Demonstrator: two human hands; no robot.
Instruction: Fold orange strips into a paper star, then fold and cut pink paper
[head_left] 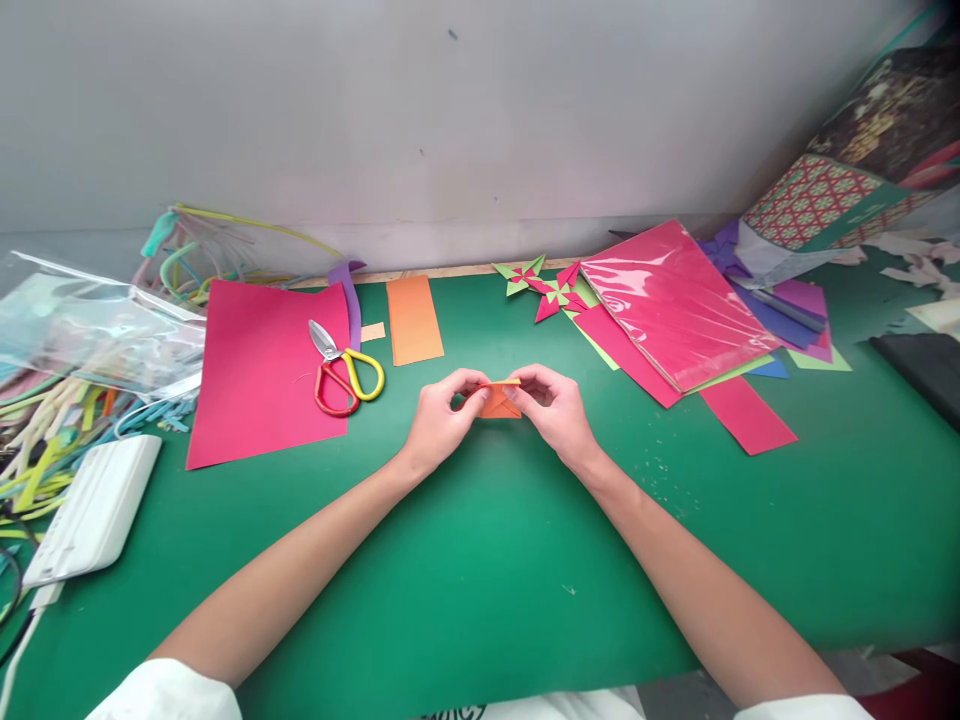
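Observation:
A small folded piece of orange paper (500, 402) is held just above the green table, near the middle of the view. My left hand (445, 418) pinches its left side between thumb and fingers. On the opposite side my right hand (556, 408) grips it the same way, thumb toward me. Creases show on the paper's near face; its far side is hidden. Behind and left of my hands lies a flat orange paper strip (415, 320). Scissors (341, 370) with one red and one yellow handle rest on a large red sheet (259, 375).
Folded paper stars (555, 292) lie at the back, beside a plastic-wrapped pack of red paper (679, 305) and a red strip (750, 415). At left are a white power bank (94, 510) with a cable, a clear plastic bag (97, 320) and coloured pipe cleaners (45, 430).

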